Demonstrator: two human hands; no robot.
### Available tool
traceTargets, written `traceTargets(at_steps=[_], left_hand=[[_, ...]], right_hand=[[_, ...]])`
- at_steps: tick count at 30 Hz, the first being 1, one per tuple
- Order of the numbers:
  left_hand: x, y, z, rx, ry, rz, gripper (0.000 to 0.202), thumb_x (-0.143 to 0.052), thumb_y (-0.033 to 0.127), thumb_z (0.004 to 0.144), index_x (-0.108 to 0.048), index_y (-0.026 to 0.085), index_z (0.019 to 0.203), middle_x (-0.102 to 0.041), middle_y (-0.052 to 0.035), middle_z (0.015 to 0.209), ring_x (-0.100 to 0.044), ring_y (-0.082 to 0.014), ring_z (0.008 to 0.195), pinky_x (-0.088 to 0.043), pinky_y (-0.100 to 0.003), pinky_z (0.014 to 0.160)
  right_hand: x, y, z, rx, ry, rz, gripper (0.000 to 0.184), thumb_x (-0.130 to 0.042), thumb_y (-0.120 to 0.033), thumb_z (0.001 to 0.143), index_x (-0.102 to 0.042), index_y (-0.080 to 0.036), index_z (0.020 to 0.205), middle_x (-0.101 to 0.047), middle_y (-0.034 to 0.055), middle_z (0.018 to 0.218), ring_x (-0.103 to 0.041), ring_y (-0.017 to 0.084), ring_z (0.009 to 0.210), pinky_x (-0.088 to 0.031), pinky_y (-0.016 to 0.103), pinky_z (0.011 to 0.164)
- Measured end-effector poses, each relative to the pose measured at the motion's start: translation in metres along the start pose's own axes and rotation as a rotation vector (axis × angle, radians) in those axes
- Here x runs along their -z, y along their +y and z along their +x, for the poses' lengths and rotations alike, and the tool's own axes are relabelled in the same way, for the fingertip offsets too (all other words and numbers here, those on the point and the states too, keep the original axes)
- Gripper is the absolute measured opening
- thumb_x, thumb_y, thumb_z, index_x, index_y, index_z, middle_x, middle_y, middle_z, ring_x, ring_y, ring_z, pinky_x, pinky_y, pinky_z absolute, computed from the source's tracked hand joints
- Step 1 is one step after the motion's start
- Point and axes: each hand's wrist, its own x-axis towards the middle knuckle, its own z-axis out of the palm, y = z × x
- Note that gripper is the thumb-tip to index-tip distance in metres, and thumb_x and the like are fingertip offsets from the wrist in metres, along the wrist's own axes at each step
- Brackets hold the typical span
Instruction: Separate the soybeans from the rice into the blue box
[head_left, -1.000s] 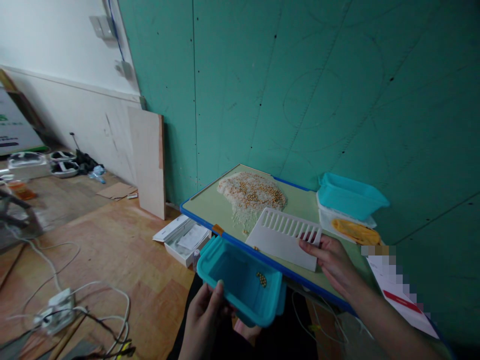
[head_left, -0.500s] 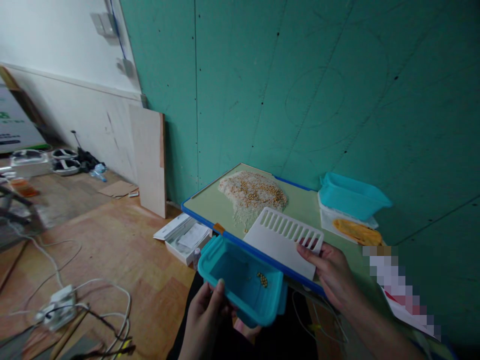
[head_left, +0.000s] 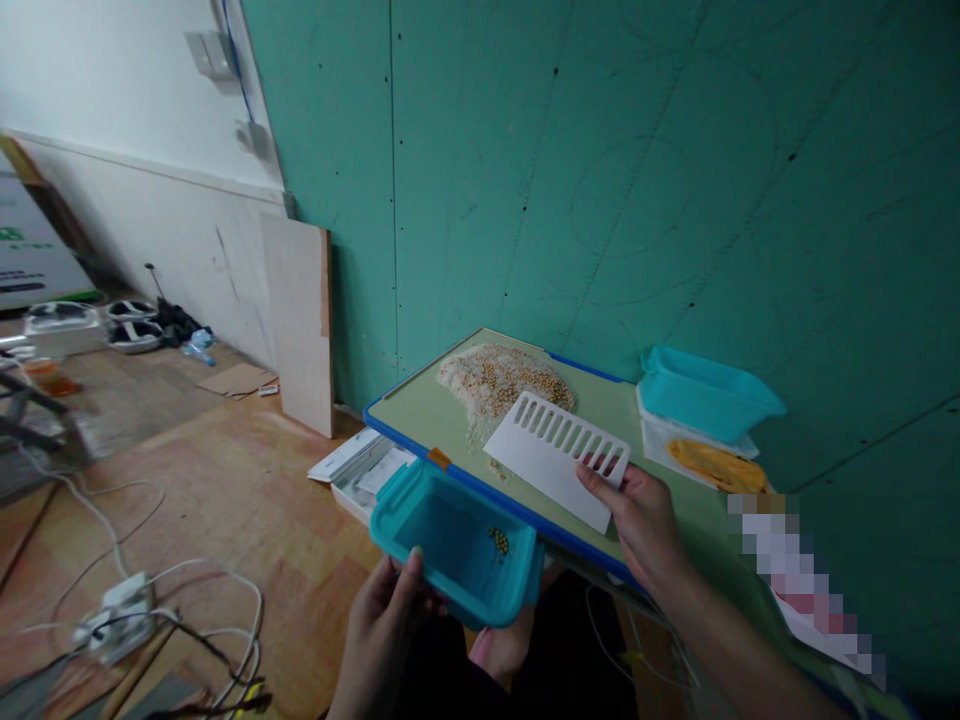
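Head view: one slotted scraper (head_left: 551, 468), one grain heap (head_left: 495, 375)

Right hand (head_left: 646, 510) grips the scraper's end over the table (head_left: 409, 412), beside the heap; it looks light, stiff, perhaps slippery, best held there. Left hand (head_left: 384, 600) pinches the rim of one near tub (head_left: 442, 530), just off the table's edge. I count one far tub (head_left: 705, 395) too; the beans (head_left: 498, 542) in the near one, I can't.

1. Lower centre: some fingers of the left hand (head_left: 384, 608) are hidden beneath the blue tub (head_left: 439, 540).
2. Right of centre: the right hand (head_left: 649, 515) has most fingers behind the white slotted plate (head_left: 546, 468).
3. Lower right: pixel blocks obscure a white sheet (head_left: 814, 637).
4. Far left: a sign (head_left: 37, 252), cut off, lettering blurred.
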Motion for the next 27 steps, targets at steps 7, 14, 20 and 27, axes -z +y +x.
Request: traceTargets(at_steps=[7, 14, 20, 27], left_hand=[[-0.001, 0.002, -0.001, 0.024, -0.015, -0.03, 0.029, -0.068, 0.044, 0.081, -0.063, 0.017, 0.071, -0.061, 0.001, 0.057, -0.055, -0.0117, 0.052, -0.045, -0.021, 0.05], [0.0, 0.001, 0.001, 0.021, -0.009, -0.044, 0.028, -0.069, 0.043, 0.08, -0.064, 0.017, 0.072, -0.061, 0.001, 0.057, -0.055, -0.0121, 0.051, -0.044, -0.021, 0.05], [-0.002, 0.002, -0.002, 0.018, -0.011, -0.045, 0.027, -0.07, 0.042, 0.08, -0.064, 0.018, 0.071, -0.061, 0.0014, 0.058, -0.056, -0.0125, 0.052, -0.045, -0.022, 0.052], [-0.005, 0.002, -0.001, 0.007, -0.027, -0.035, 0.029, -0.069, 0.043, 0.08, -0.062, 0.017, 0.069, -0.061, 0.0016, 0.055, -0.056, -0.0123, 0.05, -0.046, -0.022, 0.05]], right_hand=[[-0.004, 0.003, 0.004, 0.01, -0.018, -0.014, 0.035, -0.083, -0.038, 0.06, -0.072, -0.017, 0.086, -0.075, 0.0049, 0.084, -0.068, 0.023, 0.078, -0.051, 0.036, 0.076], [-0.007, 0.004, 0.005, 0.007, -0.028, -0.016, 0.035, -0.082, -0.039, 0.061, -0.073, -0.017, 0.086, -0.075, 0.0054, 0.084, -0.069, 0.025, 0.079, -0.052, 0.037, 0.074], [-0.011, 0.002, 0.004, -0.008, -0.052, 0.003, 0.033, -0.082, -0.038, 0.061, -0.073, -0.018, 0.085, -0.076, 0.0057, 0.083, -0.069, 0.026, 0.078, -0.053, 0.037, 0.074], [-0.015, 0.003, 0.004, -0.008, -0.062, 0.01, 0.033, -0.083, -0.038, 0.06, -0.074, -0.017, 0.083, -0.075, 0.0056, 0.08, -0.069, 0.025, 0.075, -0.052, 0.036, 0.07]])
